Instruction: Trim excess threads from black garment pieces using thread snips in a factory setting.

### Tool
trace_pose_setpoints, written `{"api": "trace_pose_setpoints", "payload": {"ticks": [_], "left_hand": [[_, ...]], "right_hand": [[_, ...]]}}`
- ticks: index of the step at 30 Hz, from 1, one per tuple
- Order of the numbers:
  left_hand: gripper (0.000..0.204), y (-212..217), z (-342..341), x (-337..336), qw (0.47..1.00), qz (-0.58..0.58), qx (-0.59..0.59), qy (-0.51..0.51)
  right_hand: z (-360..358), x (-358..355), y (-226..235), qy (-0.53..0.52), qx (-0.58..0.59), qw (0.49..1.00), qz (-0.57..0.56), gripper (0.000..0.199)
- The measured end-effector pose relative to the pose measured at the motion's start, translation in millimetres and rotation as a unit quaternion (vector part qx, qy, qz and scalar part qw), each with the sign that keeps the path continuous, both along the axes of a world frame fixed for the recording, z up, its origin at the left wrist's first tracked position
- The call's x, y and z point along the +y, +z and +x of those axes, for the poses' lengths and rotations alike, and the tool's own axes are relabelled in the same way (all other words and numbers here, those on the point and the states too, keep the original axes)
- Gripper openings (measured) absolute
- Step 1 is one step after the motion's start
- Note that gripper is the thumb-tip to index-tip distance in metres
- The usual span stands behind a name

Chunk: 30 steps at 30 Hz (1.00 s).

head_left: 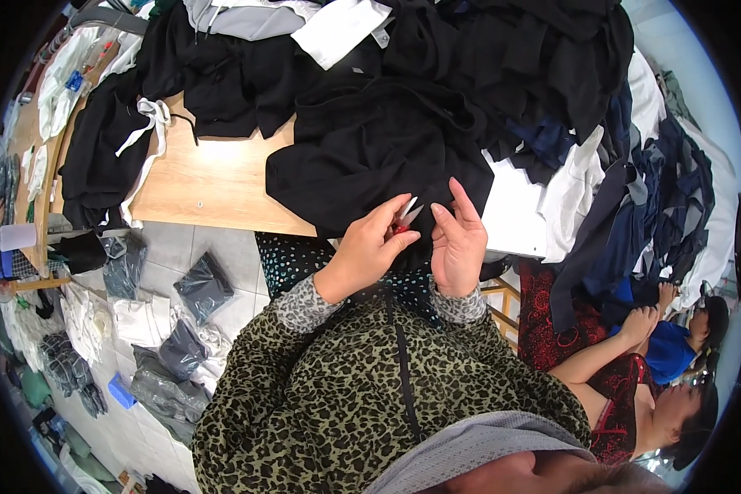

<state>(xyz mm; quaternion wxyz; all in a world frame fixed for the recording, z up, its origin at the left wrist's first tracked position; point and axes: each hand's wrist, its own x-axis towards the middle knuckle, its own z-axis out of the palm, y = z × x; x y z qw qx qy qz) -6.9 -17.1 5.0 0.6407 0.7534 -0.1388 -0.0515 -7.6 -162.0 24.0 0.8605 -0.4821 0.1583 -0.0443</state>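
My left hand (362,253) is closed around small thread snips (404,219) with red on the handle. Their two pale blades stand slightly apart, pointing up toward my right hand. My right hand (459,245) is open beside them, palm turned up, its index finger stretched out and thumb apart; I see nothing in it. Both hands are over the near edge of a black garment (366,169) spread on the wooden table (222,191). Folds of the garment hang over the table's edge below my hands.
Black clothes (519,58) are heaped along the far side, with a white cloth piece (337,33) on top. Navy and white garments (675,198) pile up at the right, next to a seated person in red and black (552,329). Bagged clothes (204,288) lie on the floor at left.
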Motion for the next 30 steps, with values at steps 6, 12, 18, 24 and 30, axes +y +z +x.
{"api": "trace_pose_setpoints", "payload": {"ticks": [6,12,18,24,30], "left_hand": [[0.055,1.9,-1.0,-2.3,0.999,-0.015,0.036,0.013],[0.056,5.1,1.2,-3.4,0.999,-0.014,0.040,0.003],[0.055,1.7,3.8,-5.6,0.997,-0.048,0.058,-0.001],[0.054,4.3,5.8,-4.0,0.996,-0.049,0.077,-0.018],[0.053,4.0,3.6,-4.7,0.998,-0.026,0.055,-0.013]], "right_hand": [[-0.3,9.2,6.5,-0.007,-0.001,1.000,-0.021,0.049],[-2.6,7.0,1.5,-0.001,-0.009,1.000,-0.022,0.048],[-3.1,8.0,1.9,0.002,-0.013,1.000,-0.020,0.047],[-4.1,7.2,-1.1,0.006,-0.026,0.999,-0.022,0.046],[-4.6,6.9,-2.6,0.006,-0.035,0.999,-0.026,0.046]]}}
